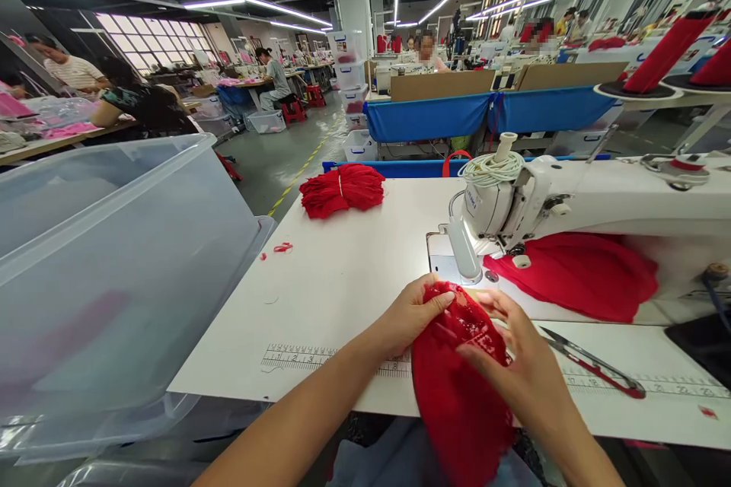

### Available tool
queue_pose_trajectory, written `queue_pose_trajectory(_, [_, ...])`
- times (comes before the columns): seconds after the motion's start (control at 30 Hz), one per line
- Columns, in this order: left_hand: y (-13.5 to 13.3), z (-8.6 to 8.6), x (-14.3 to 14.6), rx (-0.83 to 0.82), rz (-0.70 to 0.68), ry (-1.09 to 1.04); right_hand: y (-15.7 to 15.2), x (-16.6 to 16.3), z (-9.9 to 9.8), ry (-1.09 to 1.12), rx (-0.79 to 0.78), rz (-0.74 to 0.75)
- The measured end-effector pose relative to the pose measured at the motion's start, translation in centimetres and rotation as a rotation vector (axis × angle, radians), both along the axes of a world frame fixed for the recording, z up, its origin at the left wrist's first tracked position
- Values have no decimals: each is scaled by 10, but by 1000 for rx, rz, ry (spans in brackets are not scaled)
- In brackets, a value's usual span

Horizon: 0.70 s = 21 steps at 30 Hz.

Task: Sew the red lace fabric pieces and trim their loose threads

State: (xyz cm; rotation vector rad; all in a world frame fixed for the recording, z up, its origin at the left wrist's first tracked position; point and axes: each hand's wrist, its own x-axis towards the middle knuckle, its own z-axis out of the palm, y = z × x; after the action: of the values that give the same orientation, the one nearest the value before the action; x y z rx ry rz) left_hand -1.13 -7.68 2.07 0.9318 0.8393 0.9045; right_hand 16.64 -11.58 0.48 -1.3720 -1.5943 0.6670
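Note:
A piece of red fabric (457, 388) hangs over the near edge of the white sewing table (343, 281). My left hand (412, 313) pinches its top left edge. My right hand (517, 365) lies on the right side of the piece, with the fingers closed on the cloth. Both hands hold it just in front of the white sewing machine (571, 198), close to its presser foot (465, 255). More red fabric (576, 274) lies under the machine arm to the right.
A tied bundle of red pieces (343, 189) rests at the table's far edge. Thread snips (594, 365) lie at the right, by a printed ruler. A clear plastic bin (114, 266) stands at the left. Other people work at tables behind.

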Motion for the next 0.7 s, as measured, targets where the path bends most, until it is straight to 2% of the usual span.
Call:
queue_pose_trajectory(0.17, [1,-2,-4,-39,144,-47,8,-14,5,306,-153,-138])
queue_pose_trajectory(0.27, [2,-3,-5,-30,150,-50,13,-10,2,385,-203,-116])
queue_pose_trajectory(0.33, [3,-4,-5,-22,159,-62,14,-8,1,248,-96,-170])
queue_pose_trajectory(0.43, [4,-5,-5,-17,169,-86,5,-11,6,-61,291,-352])
queue_pose_trajectory(0.47, [4,-5,-5,-16,165,-86,0,-13,8,-134,397,-339])
queue_pose_trajectory(0.5, [3,-5,-5,-18,161,-86,-7,-17,10,-183,466,-265])
queue_pose_trajectory(0.6, [-4,0,-2,-47,151,-84,-28,-31,3,-309,549,83])
queue_pose_trajectory(0.63, [-7,3,-1,-68,150,-83,-34,-35,-4,-365,563,130])
queue_pose_trajectory(0.7, [-15,8,3,-126,167,-81,-40,-41,-22,-459,544,100])
